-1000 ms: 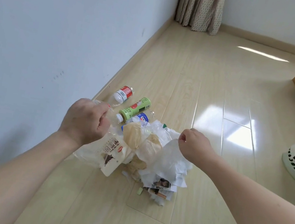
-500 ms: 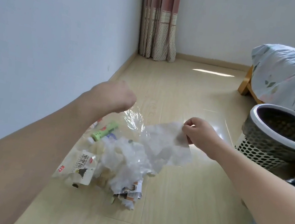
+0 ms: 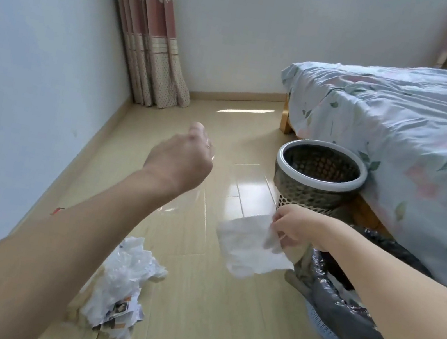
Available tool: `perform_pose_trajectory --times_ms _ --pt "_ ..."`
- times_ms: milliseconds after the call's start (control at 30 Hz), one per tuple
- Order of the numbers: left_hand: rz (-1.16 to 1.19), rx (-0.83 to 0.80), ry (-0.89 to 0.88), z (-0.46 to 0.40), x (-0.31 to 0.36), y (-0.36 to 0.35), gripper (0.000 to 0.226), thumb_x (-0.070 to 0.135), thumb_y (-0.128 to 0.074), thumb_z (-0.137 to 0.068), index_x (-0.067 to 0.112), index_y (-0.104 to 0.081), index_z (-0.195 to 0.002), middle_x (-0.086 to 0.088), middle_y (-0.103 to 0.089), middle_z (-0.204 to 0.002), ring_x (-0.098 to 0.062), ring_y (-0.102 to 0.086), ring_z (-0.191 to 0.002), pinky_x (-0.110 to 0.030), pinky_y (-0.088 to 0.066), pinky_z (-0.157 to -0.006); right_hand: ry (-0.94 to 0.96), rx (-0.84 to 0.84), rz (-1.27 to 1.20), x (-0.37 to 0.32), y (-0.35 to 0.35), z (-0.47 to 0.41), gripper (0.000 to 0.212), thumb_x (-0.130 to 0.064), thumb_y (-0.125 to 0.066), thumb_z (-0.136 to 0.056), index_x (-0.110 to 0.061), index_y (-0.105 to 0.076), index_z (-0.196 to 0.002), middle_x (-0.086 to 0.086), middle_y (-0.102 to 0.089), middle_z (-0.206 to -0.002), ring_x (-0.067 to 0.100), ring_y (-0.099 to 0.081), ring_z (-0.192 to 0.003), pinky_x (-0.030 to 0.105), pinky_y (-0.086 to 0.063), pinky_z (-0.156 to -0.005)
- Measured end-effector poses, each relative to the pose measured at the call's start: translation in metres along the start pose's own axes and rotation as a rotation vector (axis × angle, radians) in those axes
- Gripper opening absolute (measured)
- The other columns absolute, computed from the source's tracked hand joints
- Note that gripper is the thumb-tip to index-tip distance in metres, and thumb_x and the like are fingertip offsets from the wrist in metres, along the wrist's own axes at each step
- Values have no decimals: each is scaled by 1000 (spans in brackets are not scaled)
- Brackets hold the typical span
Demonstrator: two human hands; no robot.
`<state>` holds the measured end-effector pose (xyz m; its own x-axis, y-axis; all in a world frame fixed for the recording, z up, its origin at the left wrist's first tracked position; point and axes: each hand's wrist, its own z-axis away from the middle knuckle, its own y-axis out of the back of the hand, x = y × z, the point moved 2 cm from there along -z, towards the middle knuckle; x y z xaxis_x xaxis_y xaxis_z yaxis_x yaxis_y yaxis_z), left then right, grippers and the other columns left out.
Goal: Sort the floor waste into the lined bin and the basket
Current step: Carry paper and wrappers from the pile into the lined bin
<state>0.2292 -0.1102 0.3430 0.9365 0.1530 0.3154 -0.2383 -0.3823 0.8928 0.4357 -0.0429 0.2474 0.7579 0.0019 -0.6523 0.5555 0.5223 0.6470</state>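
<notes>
My left hand (image 3: 181, 159) is raised above the floor, fingers curled round a clear plastic bottle (image 3: 182, 195) that is mostly hidden behind the hand and wrist. My right hand (image 3: 293, 228) pinches a white sheet of paper (image 3: 249, 246) by its corner, just left of the bin lined with a dark bag (image 3: 341, 304). The perforated basket with a white rim (image 3: 317, 182) stands beyond, beside the bed. A heap of crumpled white paper and plastic waste (image 3: 123, 285) lies on the floor under my left forearm.
A bed with a pale floral cover (image 3: 414, 136) fills the right side. A wall (image 3: 24, 77) runs along the left, with a curtain (image 3: 148, 47) in the far corner. Wooden floor (image 3: 234, 147) stretches between the wall and the bed.
The view swung up and to the right, bringing the basket and lined bin closer. My right hand carried the paper toward the lined bin. My left hand lifted the clear bottle away from the heap.
</notes>
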Motion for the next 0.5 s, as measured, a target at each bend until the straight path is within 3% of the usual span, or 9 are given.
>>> perform_pose_trajectory --times_ms 67,167,233,367,500 --pt "146 -71 -20 -3 24 -22 20 31 -31 -99 14 -39 -94 -11 -67 -90 -36 -64 -74 -43 -50 -72 -41 16 -42 24 11 1 14 -7 -46 -94 -9 -60 -90 6 -63 -80 18 -59 -65 28 -47 -61" --pt "395 -107 -41 -5 64 -43 22 34 -31 -100 15 -41 -95 -8 -68 -91 -28 -69 -64 -48 -56 -67 -121 98 -275 55 37 3 16 -9 -44 -94 -13 -56 -83 7 -48 -70 16 -44 -54 25 -37 -50" --pt "538 -116 -60 -7 91 -54 21 33 -33 -101 15 -43 -95 -6 -67 -94 -26 -69 -66 -47 -58 -63 -142 103 -330 72 56 10 16 -8 -44 -95 -11 -58 -88 11 -55 -77 20 -53 -61 27 -48 -53" --pt "723 -102 -154 -8 144 -73 16 26 -36 -102 19 -41 -89 0 -67 -96 -26 -69 -76 -44 -58 -61 -159 233 -499 110 95 22 17 -4 -44 -92 -8 -60 -95 12 -68 -89 29 -66 -83 41 -58 -77" --pt "783 -207 -234 1 200 -109 17 27 -38 -103 14 -42 -93 -5 -67 -97 -29 -69 -72 -49 -58 -62 -274 345 -572 161 117 33 26 -2 -37 -92 -3 -56 -109 16 -69 -94 34 -68 -85 42 -58 -70"
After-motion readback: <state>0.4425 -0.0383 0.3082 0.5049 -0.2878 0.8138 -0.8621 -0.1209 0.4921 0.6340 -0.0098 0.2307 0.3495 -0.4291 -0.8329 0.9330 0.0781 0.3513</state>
